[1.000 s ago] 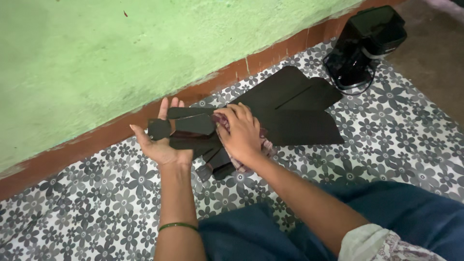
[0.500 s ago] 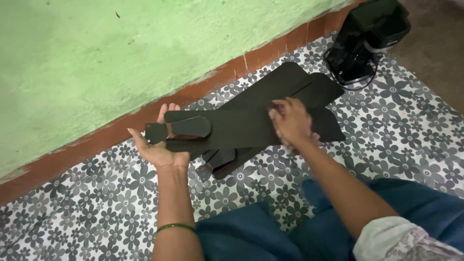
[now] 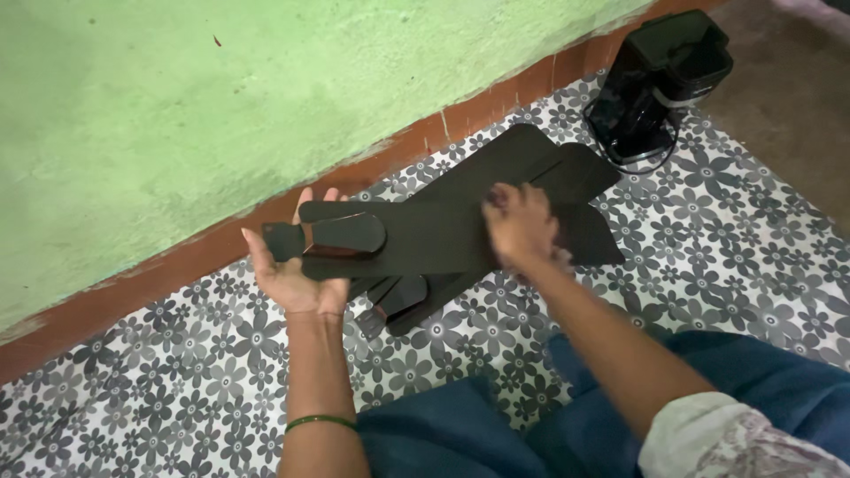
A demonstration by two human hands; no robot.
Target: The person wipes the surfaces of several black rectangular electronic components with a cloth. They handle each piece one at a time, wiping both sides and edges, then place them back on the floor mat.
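We're seeing a dark fan blade (image 3: 425,235) w/ metal bracket end, lying flat across left palm (image 3: 297,274), right hand (image 3: 521,228) pressing its wide part.

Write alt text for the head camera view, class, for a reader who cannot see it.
A person's left hand supports the narrow end of a dark fan blade from below, palm up, while the right hand presses on its upper face. More dark blades lie beneath on a flower-patterned floor covering beside a green wall, with a black appliance behind.
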